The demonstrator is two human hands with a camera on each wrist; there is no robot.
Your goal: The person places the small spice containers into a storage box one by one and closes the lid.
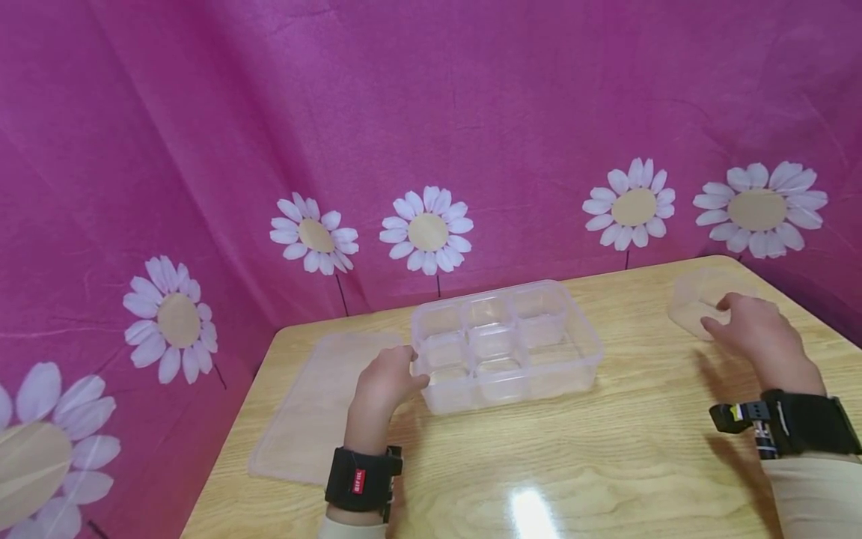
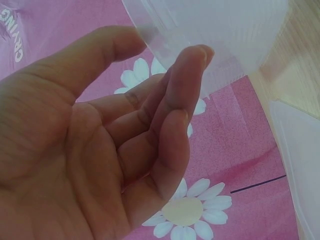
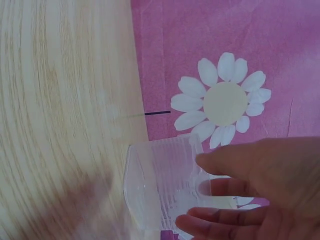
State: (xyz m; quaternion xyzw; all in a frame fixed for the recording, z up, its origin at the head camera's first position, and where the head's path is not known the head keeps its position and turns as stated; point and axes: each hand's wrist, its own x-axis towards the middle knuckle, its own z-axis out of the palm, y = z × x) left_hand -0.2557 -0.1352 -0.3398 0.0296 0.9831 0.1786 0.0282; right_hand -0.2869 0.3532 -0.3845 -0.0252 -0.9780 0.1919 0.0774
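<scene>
A clear plastic box (image 1: 566, 378) stands at the middle of the table with several small clear cups (image 1: 494, 340) in it. Its front right section has no cup. My left hand (image 1: 384, 382) is at the left end of the box, thumb apart from loosely bent fingers; in the left wrist view the fingertips (image 2: 192, 62) lie close against the box wall (image 2: 230, 35). At the right, my right hand (image 1: 761, 337) holds a small clear plastic cup (image 1: 690, 299) by its near edge. One fingertip shows through the plastic of that cup (image 3: 167, 185) in the right wrist view.
A flat clear lid (image 1: 310, 412) lies on the left of the wooden table (image 1: 606, 471), partly behind my left forearm. A pink cloth with white daisies (image 1: 525, 127) hangs behind the table and along its left side. Both wrists wear black straps (image 1: 360, 479).
</scene>
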